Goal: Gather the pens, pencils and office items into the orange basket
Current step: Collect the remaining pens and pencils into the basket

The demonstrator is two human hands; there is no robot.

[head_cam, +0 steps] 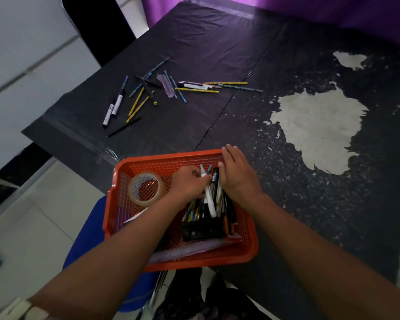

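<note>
The orange basket (134, 166) rests at the table's near edge, partly overhanging it. Inside lie a roll of clear tape (134, 189), a black stapler-like item (202, 229) and a bundle of pens and pencils (219, 199). My left hand (188, 183) is inside the basket, fingers closed around a white marker (209, 200) on top of the bundle. My right hand (237, 174) lies flat over the basket's far right rim, fingers together and thumb touching the pens. Further back on the table lie several loose pencils (139, 100), white markers (112, 109) and a clear purple cutter (165, 85).
The table is covered in black plastic sheet (194, 42), worn through to pale patches (319, 125) on the right. A blue chair seat (88, 239) sits below the basket. White tiled floor lies at the left, and purple cloth (286, 5) hangs at the back.
</note>
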